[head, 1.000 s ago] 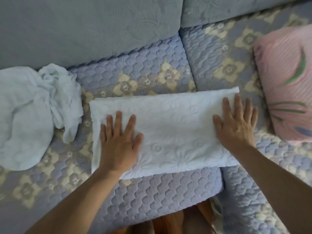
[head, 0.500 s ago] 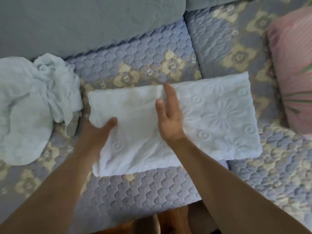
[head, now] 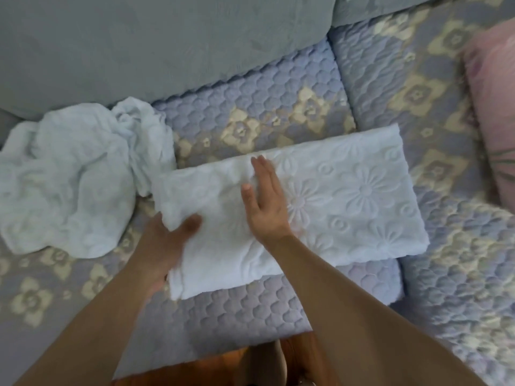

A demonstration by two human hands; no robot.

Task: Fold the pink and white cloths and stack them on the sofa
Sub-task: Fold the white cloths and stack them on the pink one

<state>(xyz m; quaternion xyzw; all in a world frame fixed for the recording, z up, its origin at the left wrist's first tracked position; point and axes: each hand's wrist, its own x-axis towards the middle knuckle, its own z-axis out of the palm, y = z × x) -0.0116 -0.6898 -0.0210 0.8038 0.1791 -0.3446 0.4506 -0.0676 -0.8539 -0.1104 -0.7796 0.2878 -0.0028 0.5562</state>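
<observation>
Folded white cloth [head: 348, 196] on sofa [head: 250, 107], left hand [head: 167, 240] gripping its left edge – thumb on top, right hand [head: 264, 207] flat, fingers straight – pressing the middle

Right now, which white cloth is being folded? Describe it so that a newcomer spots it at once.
Start at the quilted sofa seat. The folded white cloth lies flat across its middle, with the right hand on top and the left hand gripping its left end. Unlike the crumpled white cloth to its left, it is a neat flower-embossed rectangle.

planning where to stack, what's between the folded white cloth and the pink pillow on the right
In the head view, only bare quilted sofa cover lies between the folded white cloth and the pink pillow.
</observation>
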